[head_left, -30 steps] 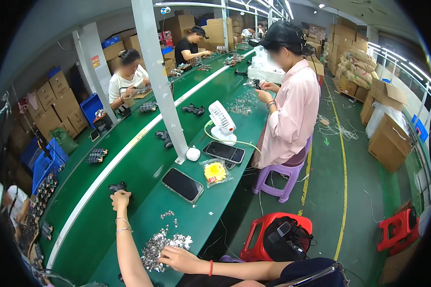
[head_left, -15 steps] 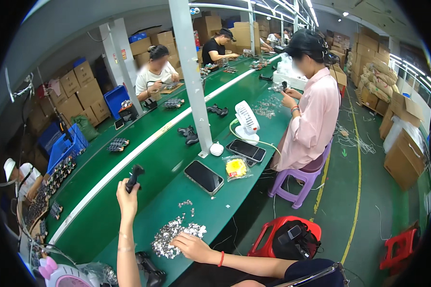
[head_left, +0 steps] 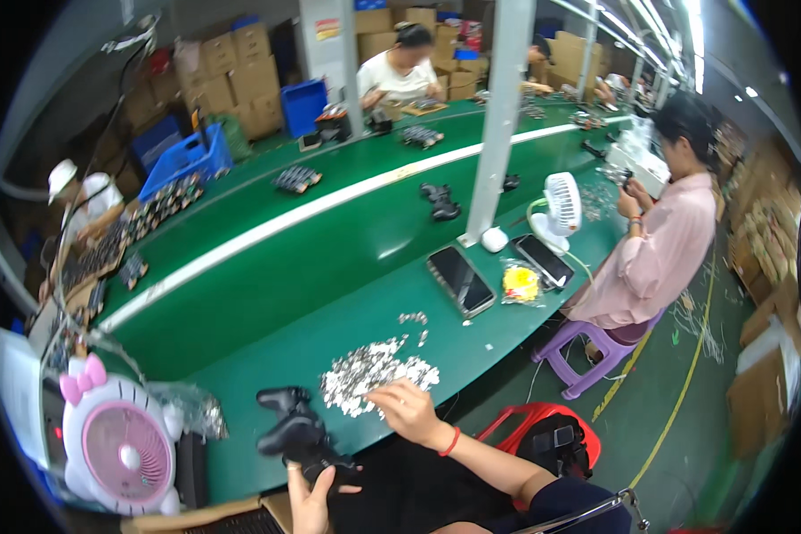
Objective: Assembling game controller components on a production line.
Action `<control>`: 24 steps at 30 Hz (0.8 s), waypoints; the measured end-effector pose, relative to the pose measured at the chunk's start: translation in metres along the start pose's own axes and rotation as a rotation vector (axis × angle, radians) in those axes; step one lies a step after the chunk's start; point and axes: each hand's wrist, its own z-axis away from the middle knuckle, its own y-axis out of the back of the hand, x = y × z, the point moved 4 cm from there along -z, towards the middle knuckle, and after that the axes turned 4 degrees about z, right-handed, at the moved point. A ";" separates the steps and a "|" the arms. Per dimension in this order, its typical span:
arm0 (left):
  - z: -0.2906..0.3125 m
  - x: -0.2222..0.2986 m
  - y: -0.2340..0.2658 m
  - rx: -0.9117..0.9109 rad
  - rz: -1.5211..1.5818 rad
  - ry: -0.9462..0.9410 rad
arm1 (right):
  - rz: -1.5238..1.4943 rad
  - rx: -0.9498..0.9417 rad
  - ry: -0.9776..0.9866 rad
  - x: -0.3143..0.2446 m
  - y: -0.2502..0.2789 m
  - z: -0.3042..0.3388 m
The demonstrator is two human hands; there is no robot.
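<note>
A knock could come on my left, a scatter on my right.
At eleven o'clock from my left grip (head_left: 310, 507), a black controller (head_left: 282, 418) lies on the counter (head_left: 285, 360); the held controller (head_left: 320, 457), in that grip at its one o'clock, sits so close that a careless turn could bump it, or its smooth shell could slip from my curled fingers. The loose silver parts (head_left: 356, 376) spread at ten o'clock from my right grip (head_left: 407, 411); its fingertips bunch there, perhaps pinching a piece, I can't tell, and a sweeping wrist could scatter several.
</note>
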 end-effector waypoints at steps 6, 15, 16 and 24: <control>0.008 -0.013 -0.002 -0.075 0.233 0.023 | -0.169 0.018 -0.019 -0.066 0.027 -0.021; 0.019 -0.021 0.007 -0.065 0.211 -0.096 | -0.123 -0.257 0.192 -0.110 0.009 -0.009; 0.019 -0.019 0.007 -0.055 0.158 -0.134 | -0.147 -0.283 0.190 -0.111 0.009 -0.009; 0.018 -0.028 0.009 -0.088 -0.080 -0.131 | -0.207 -0.296 0.023 -0.108 0.008 -0.008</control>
